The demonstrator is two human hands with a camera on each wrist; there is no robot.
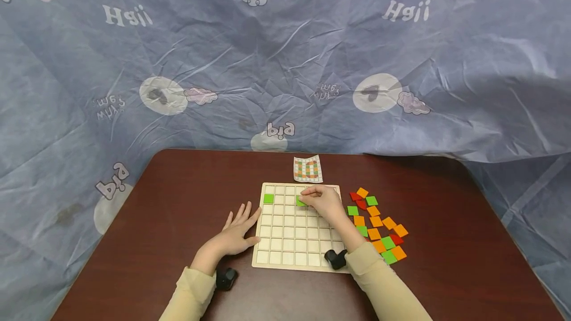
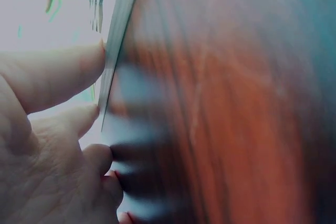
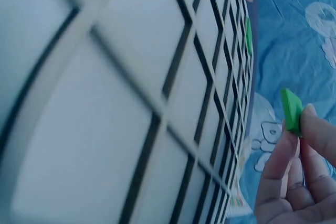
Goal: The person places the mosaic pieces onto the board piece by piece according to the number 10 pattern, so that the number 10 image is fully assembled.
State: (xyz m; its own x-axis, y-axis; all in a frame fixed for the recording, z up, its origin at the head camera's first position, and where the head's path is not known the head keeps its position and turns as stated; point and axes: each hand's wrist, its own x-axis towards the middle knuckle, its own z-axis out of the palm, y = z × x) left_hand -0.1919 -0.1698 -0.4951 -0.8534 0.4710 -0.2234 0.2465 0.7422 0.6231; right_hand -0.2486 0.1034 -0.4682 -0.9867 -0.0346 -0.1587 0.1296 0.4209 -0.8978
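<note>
My right hand (image 1: 325,202) pinches a green square tile (image 3: 291,111) between thumb and fingers, over the upper part of a pale wooden grid board (image 1: 276,245). In the right wrist view the tile is tilted and apart from the board. Another green tile (image 1: 268,198) lies in a cell near the board's upper left. My left hand (image 1: 236,232) is spread on the table, fingers straight, with thumb and index finger touching the board's left edge; the left wrist view shows those fingers (image 2: 58,74) against the rim.
Right of the board lie loose orange tiles (image 1: 376,221), green tiles (image 1: 353,210) and red pieces (image 1: 396,240), several of each. A small printed pattern card (image 1: 308,169) lies behind the board. The dark wooden table (image 1: 200,177) meets a blue patterned cloth (image 1: 250,63) at the back.
</note>
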